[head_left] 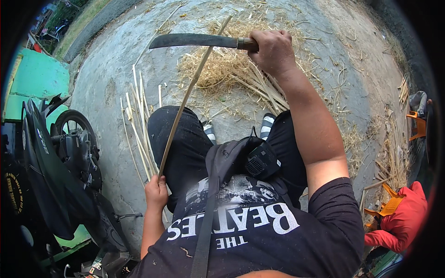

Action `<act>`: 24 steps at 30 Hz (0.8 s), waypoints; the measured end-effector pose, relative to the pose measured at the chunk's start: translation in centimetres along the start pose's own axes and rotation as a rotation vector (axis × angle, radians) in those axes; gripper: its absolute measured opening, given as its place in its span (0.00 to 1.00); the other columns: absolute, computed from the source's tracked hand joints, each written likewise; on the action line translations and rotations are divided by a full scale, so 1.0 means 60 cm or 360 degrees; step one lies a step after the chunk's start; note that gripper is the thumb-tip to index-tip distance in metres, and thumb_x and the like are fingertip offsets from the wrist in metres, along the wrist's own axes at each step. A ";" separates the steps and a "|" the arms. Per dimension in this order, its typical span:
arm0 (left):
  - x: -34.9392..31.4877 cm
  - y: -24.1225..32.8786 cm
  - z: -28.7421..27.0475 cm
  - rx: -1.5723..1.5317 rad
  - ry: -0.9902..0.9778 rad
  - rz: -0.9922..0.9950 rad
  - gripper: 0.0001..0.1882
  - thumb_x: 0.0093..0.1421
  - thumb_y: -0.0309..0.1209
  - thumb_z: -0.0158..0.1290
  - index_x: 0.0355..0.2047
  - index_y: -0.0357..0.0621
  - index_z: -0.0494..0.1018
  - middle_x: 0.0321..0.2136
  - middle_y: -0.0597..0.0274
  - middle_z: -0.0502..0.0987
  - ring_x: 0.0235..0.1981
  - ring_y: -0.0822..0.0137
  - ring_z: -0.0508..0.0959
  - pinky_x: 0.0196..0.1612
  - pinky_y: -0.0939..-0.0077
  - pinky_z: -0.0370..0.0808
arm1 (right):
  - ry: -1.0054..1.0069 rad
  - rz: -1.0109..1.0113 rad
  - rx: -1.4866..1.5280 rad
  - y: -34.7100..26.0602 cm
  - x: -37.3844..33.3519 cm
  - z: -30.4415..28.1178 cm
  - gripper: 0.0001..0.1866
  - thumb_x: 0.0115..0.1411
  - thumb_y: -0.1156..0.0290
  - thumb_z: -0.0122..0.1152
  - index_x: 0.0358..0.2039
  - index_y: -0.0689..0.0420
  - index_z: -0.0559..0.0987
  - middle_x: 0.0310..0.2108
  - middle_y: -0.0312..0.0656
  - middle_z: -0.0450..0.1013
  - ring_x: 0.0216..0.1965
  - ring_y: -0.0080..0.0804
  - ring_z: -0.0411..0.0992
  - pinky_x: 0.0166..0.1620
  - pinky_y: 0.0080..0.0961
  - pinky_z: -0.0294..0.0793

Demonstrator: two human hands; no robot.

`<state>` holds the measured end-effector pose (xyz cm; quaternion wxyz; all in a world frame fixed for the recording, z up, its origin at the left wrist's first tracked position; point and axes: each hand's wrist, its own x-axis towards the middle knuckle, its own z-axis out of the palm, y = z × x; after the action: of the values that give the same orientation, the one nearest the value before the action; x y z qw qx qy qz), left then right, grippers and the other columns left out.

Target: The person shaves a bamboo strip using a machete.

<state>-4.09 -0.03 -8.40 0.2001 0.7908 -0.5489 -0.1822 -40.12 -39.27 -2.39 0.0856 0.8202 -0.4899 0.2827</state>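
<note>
My left hand (156, 192) is closed around the lower end of a long, thin bamboo strip (186, 96), which slants up and away past my left knee. Held out in front of me, my right hand (274, 52) grips the wooden handle of a machete (192, 41). The dark blade points left and crosses over the strip near its far end; I cannot tell whether they touch. Beside my left leg lie several pale split strips (135, 125). A further bundle of strips (264, 85) rests beyond my feet, next to a heap of curly shavings (204, 72).
A dark motorbike (60, 162) stands close on my left, near a green surface (41, 76). At the right, a person in red (402, 217) is by an orange chair (389, 204). Another orange chair (418, 126) stands farther off. A black device (262, 160) hangs at my waist.
</note>
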 end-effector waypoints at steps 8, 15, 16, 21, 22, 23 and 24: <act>-0.017 0.004 0.022 0.0266 0.0224 -0.0033 0.19 0.72 0.41 0.50 0.29 0.38 0.69 0.20 0.41 0.73 0.26 0.34 0.76 0.28 0.47 0.69 | 0.0049 0.0044 -0.0230 -0.022 0.006 0.007 0.08 0.55 0.65 0.69 0.34 0.47 0.78 0.30 0.36 0.80 0.37 0.38 0.80 0.54 0.42 0.66; -0.007 0.014 0.004 0.0128 0.0063 -0.0060 0.20 0.73 0.41 0.49 0.29 0.38 0.69 0.19 0.42 0.73 0.24 0.34 0.76 0.26 0.48 0.68 | 0.0227 0.0009 -0.0193 -0.022 0.006 0.028 0.08 0.55 0.65 0.68 0.32 0.48 0.77 0.29 0.36 0.79 0.35 0.38 0.79 0.53 0.39 0.68; -0.007 0.015 0.004 0.0128 0.0061 -0.0061 0.20 0.73 0.41 0.49 0.29 0.38 0.69 0.19 0.42 0.73 0.24 0.34 0.76 0.26 0.48 0.68 | 0.0262 -0.0011 -0.0202 -0.024 0.005 0.031 0.07 0.56 0.65 0.68 0.32 0.48 0.77 0.28 0.37 0.79 0.34 0.38 0.79 0.52 0.38 0.70; -0.007 0.001 0.014 0.0072 0.0079 -0.0032 0.21 0.73 0.42 0.49 0.28 0.38 0.68 0.18 0.41 0.72 0.24 0.34 0.75 0.25 0.48 0.67 | -0.0005 -0.0104 0.0008 -0.062 -0.001 0.018 0.06 0.58 0.65 0.65 0.31 0.50 0.77 0.25 0.38 0.79 0.29 0.40 0.80 0.41 0.37 0.79; -0.008 0.004 0.012 0.0070 0.0081 -0.0037 0.21 0.73 0.42 0.49 0.28 0.38 0.68 0.18 0.41 0.72 0.24 0.34 0.75 0.25 0.48 0.67 | -0.0181 -0.0118 0.0097 -0.078 -0.004 0.008 0.04 0.59 0.65 0.64 0.31 0.50 0.78 0.25 0.38 0.79 0.28 0.39 0.81 0.38 0.36 0.80; -0.007 0.010 0.009 0.0085 0.0088 -0.0059 0.20 0.73 0.41 0.49 0.28 0.38 0.68 0.19 0.41 0.72 0.24 0.34 0.75 0.25 0.48 0.67 | -0.0234 -0.0197 0.0118 -0.094 -0.008 0.000 0.06 0.59 0.64 0.64 0.31 0.50 0.78 0.24 0.39 0.79 0.29 0.41 0.82 0.37 0.38 0.81; -0.006 0.013 0.007 0.0101 0.0090 -0.0075 0.20 0.72 0.41 0.49 0.28 0.38 0.68 0.19 0.41 0.73 0.25 0.34 0.75 0.26 0.48 0.68 | -0.0340 -0.0250 0.0192 -0.102 -0.014 0.004 0.07 0.58 0.63 0.65 0.30 0.50 0.78 0.26 0.40 0.80 0.29 0.42 0.81 0.38 0.39 0.81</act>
<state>-5.05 -0.01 -8.33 0.1860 0.8144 -0.5297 -0.1469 -35.12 -35.66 -2.18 0.0053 0.8852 -0.4125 0.2151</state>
